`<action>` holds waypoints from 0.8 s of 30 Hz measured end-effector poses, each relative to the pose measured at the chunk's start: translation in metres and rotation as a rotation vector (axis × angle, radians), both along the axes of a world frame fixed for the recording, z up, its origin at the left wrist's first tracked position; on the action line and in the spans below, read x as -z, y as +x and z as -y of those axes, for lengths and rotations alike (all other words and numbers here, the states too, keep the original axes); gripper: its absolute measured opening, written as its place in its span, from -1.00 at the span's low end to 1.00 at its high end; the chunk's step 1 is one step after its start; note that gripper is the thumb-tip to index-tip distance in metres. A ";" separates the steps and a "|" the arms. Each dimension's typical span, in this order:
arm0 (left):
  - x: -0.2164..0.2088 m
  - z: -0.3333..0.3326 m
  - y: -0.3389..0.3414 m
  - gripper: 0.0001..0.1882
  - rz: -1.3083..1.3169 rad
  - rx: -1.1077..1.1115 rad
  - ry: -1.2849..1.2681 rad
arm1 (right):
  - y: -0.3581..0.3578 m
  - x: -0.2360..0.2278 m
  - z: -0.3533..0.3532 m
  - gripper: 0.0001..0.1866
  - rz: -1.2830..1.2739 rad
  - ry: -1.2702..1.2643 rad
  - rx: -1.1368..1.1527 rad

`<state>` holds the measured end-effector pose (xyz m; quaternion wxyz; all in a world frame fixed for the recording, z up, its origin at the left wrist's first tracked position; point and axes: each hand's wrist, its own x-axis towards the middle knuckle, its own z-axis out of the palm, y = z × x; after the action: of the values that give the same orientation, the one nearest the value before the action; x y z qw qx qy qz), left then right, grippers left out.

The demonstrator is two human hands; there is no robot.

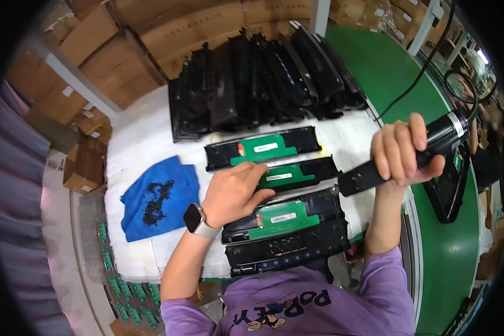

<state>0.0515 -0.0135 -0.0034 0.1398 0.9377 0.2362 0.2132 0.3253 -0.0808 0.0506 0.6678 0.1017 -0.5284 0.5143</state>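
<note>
My left hand [236, 193], with a watch on its wrist, grips the left end of a black plastic panel with a green circuit board [305, 172], its fingers bent over the far side and thumb at the near edge. In my right hand [400, 151] is a black corded electric screwdriver [447, 132], held slanted above that panel's right end; its bit is not distinguishable. Another panel with a green board [271, 148] lies just beyond, and a third panel [285, 217] lies nearer me. Small black screws [158, 203] are heaped on a blue cloth [180, 187] to the left.
Closely stacked black panels [257, 81] stand at the table's far side. A bare black panel [288, 246] lies at the near edge. Right of the white table is a green surface [369, 56] bearing a black frame [451, 190]. Cardboard boxes [201, 33] rise behind; a cord [425, 64] hangs right.
</note>
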 end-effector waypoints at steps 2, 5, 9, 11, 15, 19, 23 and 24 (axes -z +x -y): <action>0.005 -0.009 0.000 -0.65 0.038 -0.007 0.087 | -0.001 -0.003 0.002 -0.66 -0.092 0.003 -0.082; 0.007 -0.021 0.011 -0.69 0.208 -0.051 0.258 | -0.003 -0.003 0.008 -0.68 -0.136 -0.028 -0.079; 0.016 -0.038 0.026 -0.84 0.372 -0.256 0.304 | -0.009 -0.002 0.008 -0.67 -0.098 -0.035 -0.019; 0.015 -0.053 0.023 -0.91 0.330 -0.331 0.485 | -0.016 0.002 0.002 -0.66 -0.092 -0.019 -0.045; 0.003 -0.057 0.002 -0.93 0.403 -0.318 0.547 | -0.019 0.007 -0.005 -0.64 -0.035 -0.044 0.035; 0.003 -0.070 -0.073 -0.92 0.430 -0.632 0.446 | -0.020 0.011 -0.003 -0.61 0.011 -0.100 0.112; 0.039 -0.115 -0.200 -0.87 0.210 -1.104 0.325 | -0.027 0.010 -0.001 -0.60 0.065 -0.134 0.093; 0.042 -0.116 -0.216 -0.86 0.124 -1.181 0.269 | -0.027 0.010 -0.001 -0.60 0.075 -0.141 0.087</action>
<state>-0.1649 0.1022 -0.0451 -0.1084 0.6433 0.6788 0.3370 0.2985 -0.0798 0.0404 0.6747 0.0118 -0.5195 0.5243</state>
